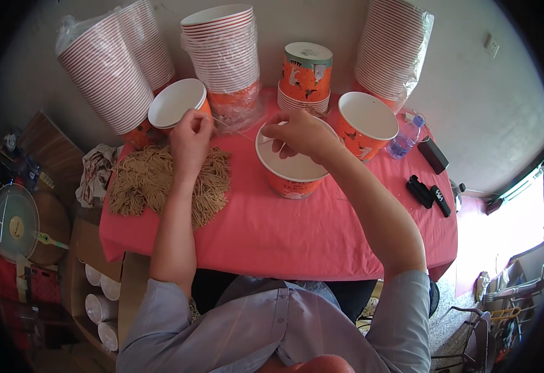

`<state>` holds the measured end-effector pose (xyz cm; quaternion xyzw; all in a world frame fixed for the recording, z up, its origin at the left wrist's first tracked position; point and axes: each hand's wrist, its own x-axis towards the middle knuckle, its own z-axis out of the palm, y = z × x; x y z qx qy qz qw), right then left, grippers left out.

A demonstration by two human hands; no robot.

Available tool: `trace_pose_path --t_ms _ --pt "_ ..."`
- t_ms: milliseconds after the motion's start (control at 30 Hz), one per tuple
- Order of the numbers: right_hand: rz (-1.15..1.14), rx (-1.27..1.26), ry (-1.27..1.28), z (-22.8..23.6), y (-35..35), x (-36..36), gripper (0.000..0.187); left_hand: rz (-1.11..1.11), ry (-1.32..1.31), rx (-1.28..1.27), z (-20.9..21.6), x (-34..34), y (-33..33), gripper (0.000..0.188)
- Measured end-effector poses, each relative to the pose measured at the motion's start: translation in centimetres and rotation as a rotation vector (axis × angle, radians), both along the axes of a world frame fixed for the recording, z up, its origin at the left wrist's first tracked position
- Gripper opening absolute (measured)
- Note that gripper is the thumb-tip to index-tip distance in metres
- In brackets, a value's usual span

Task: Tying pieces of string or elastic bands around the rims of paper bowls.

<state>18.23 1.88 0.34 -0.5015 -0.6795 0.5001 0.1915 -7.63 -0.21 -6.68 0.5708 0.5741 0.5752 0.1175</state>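
Observation:
A thin light cord (235, 130) runs taut between my two hands over the table. At its left end my left hand (191, 137) is closed in a pinch, above a heap of tan cords (141, 180). My right hand (297, 133) has its fingers bent together at the near bucket, with the cord leading to them. This orange and white paper bucket (294, 186) stands upright, and its mouth is partly hidden by that hand. Just behind my left hand stands another open bucket (175, 102).
Tall bucket stacks (107, 71) in plastic line the wall. One open bucket (368, 118), a water bottle (407, 138) and black items (432, 155) are at right. A pink cloth (284, 248) covers the table. On the floor at left are a carton (132, 298) and a fan (14, 217).

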Motion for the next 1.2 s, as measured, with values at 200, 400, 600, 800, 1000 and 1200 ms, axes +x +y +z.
trace_pose_path --t_ms 200,400,600,800,1000,1200 --pt "0.122 0.317 -0.080 0.3 -0.5 -1.3 0.033 -0.113 0.247 0.367 1.6 4.2 -2.3 0.008" --pt "0.133 0.340 0.070 0.0 -0.1 -2.2 0.027 -0.275 0.188 0.324 1.1 4.5 -2.6 0.011" --pt "0.128 0.190 0.224 -0.3 0.5 -2.0 0.021 -0.568 -0.396 -0.045 0.6 4.6 -2.1 0.026" --pt "0.090 0.104 0.349 -0.3 0.8 -1.6 0.020 -0.701 -0.469 -0.191 -0.1 4.4 -1.6 0.024" --pt "0.094 0.070 0.254 1.2 -0.2 0.1 0.035 -0.707 -0.711 -0.241 -1.0 3.5 -0.7 0.014" --pt "0.154 0.290 -0.015 3.3 -1.2 3.4 0.040 -0.471 -0.318 -0.169 0.3 3.4 -0.7 0.025"
